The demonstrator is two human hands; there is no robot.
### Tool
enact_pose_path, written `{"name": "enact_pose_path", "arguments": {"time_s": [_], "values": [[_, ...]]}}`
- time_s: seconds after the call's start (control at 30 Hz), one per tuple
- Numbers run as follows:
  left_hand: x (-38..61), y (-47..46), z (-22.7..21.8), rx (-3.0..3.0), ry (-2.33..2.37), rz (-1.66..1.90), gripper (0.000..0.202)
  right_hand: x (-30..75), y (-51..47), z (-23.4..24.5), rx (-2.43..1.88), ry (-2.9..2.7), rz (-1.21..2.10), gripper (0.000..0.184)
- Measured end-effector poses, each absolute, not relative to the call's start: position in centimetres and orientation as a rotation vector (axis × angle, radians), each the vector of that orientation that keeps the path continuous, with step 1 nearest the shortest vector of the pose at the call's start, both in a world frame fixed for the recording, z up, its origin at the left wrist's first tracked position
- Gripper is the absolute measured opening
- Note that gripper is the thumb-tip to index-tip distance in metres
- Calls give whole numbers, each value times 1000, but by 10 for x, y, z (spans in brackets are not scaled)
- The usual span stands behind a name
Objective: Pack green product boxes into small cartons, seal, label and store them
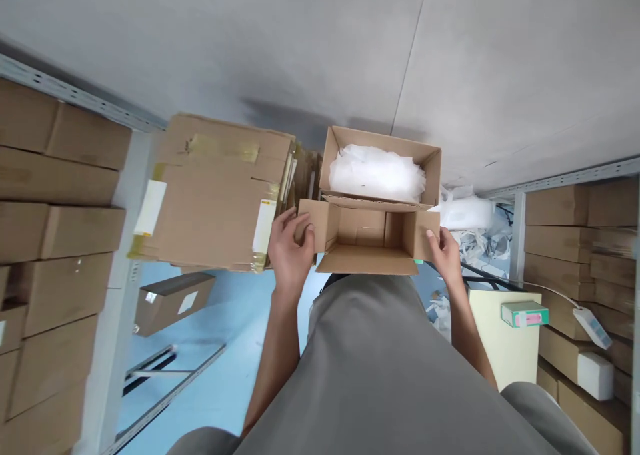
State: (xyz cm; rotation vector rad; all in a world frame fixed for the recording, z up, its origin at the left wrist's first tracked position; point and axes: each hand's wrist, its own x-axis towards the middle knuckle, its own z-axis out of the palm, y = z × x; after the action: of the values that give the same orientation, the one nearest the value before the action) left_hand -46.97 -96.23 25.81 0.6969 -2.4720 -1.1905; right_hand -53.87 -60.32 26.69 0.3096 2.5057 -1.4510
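Observation:
An open cardboard box sits in front of my body with its flaps folded outward and its inside bare. My left hand is curled at the left side flap, thumb lying over it and the other fingers bent at its outer edge. On the opposite side my right hand pinches the right flap, thumb on top and fingers beneath. Directly behind stands a second open carton, with white foam or bubble wrap inside it.
Left of the boxes is a tall stack of flattened cartons with tape and labels. Shelves of brown boxes flank both sides. A closed carton lies lower left; a green box rests on a pale board.

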Motion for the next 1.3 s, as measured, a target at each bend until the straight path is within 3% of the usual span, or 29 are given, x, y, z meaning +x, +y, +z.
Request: {"name": "enact_pose_path", "arguments": {"time_s": [0.23,0.37,0.47,0.57,0.63,0.77,0.83,1.1,1.3], "values": [[-506,-940,300,183,-2628,-1087,54,-579,-625,332,118,2859,-1240,60],[-523,-931,306,66,-2633,-1144,50,-640,-655,355,-241,2825,-1166,47],[-528,-927,297,138,-2621,-1183,44,-702,-689,326,-576,2661,-874,31],[-527,-922,288,223,-2622,-1211,43,-755,-733,266,-863,2427,-592,25],[-524,-919,284,249,-2625,-1203,44,-775,-761,224,-924,2291,-435,35],[-520,-916,283,236,-2652,-1121,43,-786,-796,167,-851,2233,-108,99],[-519,-917,282,227,-2665,-1078,42,-785,-800,154,-821,2206,21,107],[-519,-917,274,232,-2664,-1053,43,-772,-792,141,-911,2248,126,49],[-519,-916,275,222,-2676,-1015,42,-768,-789,142,-983,2224,176,42]]}}
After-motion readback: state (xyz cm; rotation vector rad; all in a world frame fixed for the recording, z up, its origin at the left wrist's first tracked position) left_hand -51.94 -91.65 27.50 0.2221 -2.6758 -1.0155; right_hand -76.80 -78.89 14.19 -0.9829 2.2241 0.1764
